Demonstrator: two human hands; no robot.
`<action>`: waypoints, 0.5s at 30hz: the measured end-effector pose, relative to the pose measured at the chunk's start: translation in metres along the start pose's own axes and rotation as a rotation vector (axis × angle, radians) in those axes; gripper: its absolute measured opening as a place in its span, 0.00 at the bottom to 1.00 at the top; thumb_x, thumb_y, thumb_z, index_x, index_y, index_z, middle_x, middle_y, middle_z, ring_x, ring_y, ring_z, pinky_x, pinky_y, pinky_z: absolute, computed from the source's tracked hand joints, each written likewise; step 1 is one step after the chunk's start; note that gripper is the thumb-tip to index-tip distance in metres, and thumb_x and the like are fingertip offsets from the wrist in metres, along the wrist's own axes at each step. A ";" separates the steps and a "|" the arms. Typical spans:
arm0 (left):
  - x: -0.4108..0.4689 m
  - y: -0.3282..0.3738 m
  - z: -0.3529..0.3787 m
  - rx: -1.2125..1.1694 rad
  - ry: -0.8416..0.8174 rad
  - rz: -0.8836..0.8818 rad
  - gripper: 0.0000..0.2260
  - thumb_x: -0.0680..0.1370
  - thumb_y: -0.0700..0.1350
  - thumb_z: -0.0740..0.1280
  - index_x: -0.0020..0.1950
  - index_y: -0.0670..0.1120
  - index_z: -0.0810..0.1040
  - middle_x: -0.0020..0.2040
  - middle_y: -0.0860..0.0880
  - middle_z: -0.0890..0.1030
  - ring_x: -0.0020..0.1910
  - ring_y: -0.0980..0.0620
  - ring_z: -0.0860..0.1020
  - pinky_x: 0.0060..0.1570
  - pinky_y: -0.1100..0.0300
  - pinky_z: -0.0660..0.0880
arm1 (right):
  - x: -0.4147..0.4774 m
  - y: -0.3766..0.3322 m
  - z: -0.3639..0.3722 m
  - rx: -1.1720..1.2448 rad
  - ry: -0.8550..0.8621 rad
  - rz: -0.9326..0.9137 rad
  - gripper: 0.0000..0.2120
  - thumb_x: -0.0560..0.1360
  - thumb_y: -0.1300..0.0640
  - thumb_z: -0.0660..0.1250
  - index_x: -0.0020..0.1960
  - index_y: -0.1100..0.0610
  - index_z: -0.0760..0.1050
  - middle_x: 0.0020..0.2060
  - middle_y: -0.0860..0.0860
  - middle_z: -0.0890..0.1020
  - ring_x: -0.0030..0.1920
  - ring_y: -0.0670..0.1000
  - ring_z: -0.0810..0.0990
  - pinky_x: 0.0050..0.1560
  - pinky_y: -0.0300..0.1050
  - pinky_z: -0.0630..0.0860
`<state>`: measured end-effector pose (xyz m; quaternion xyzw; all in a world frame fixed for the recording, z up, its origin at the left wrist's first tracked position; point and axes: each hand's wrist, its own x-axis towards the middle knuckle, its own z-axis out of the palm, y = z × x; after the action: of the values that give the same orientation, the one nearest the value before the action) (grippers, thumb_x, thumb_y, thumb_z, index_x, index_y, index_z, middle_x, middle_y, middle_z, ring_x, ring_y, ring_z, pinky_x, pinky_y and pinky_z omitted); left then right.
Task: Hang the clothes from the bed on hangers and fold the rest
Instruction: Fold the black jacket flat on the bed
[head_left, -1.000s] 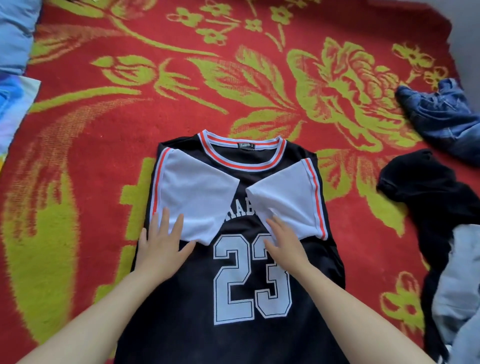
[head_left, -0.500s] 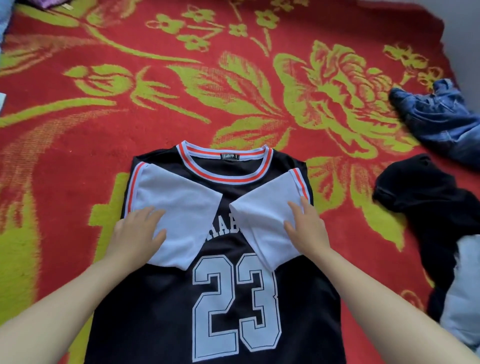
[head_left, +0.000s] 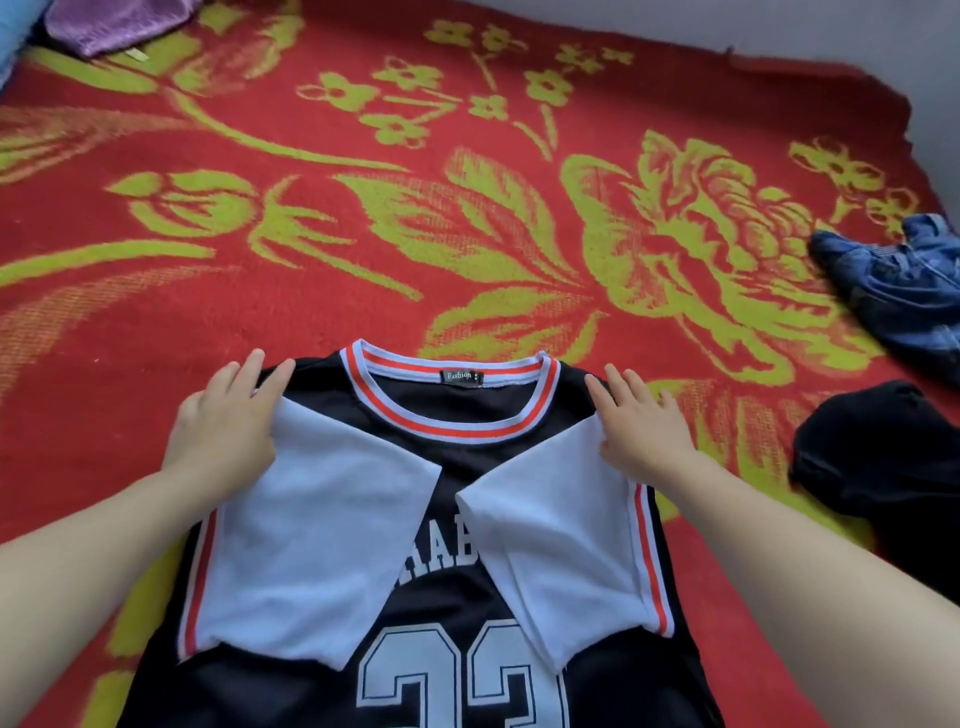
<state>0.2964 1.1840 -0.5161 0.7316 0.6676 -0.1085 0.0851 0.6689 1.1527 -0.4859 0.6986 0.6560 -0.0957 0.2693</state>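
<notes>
Flat hands (head_left: 228, 428) (head_left: 644, 428) on possibly mesh jersey (head_left: 426, 613)

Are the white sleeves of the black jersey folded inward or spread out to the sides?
Folded inward. Both white sleeves lie across the chest of the black jersey, covering part of its lettering.

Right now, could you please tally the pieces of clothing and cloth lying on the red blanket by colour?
Black: 2, the number 23 jersey and a bunched black garment
Blue: 1, a crumpled denim garment
Purple: 1, a purple cloth at the far left edge
Total: 4
</notes>
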 end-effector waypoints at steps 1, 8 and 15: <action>0.008 0.001 0.000 0.068 -0.053 0.003 0.34 0.77 0.38 0.59 0.77 0.53 0.45 0.78 0.48 0.46 0.76 0.46 0.49 0.69 0.49 0.57 | 0.006 -0.001 0.000 -0.031 -0.025 -0.013 0.36 0.79 0.56 0.57 0.77 0.53 0.37 0.77 0.53 0.42 0.76 0.55 0.43 0.72 0.58 0.51; 0.020 0.001 0.010 0.272 -0.032 0.096 0.36 0.77 0.46 0.62 0.77 0.50 0.42 0.75 0.47 0.58 0.70 0.48 0.61 0.60 0.54 0.65 | 0.028 -0.006 0.015 0.063 -0.081 -0.007 0.39 0.78 0.55 0.59 0.76 0.55 0.34 0.77 0.52 0.45 0.76 0.53 0.48 0.72 0.59 0.52; 0.024 -0.003 0.007 0.089 0.155 0.119 0.40 0.53 0.34 0.81 0.65 0.38 0.74 0.39 0.34 0.75 0.39 0.37 0.75 0.37 0.47 0.65 | 0.033 0.001 0.025 0.204 -0.008 0.023 0.47 0.73 0.53 0.67 0.76 0.51 0.34 0.76 0.48 0.51 0.75 0.50 0.51 0.72 0.61 0.48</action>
<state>0.2946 1.2053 -0.5296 0.7792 0.6220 -0.0761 0.0069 0.6790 1.1688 -0.5229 0.7297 0.6335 -0.1618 0.2004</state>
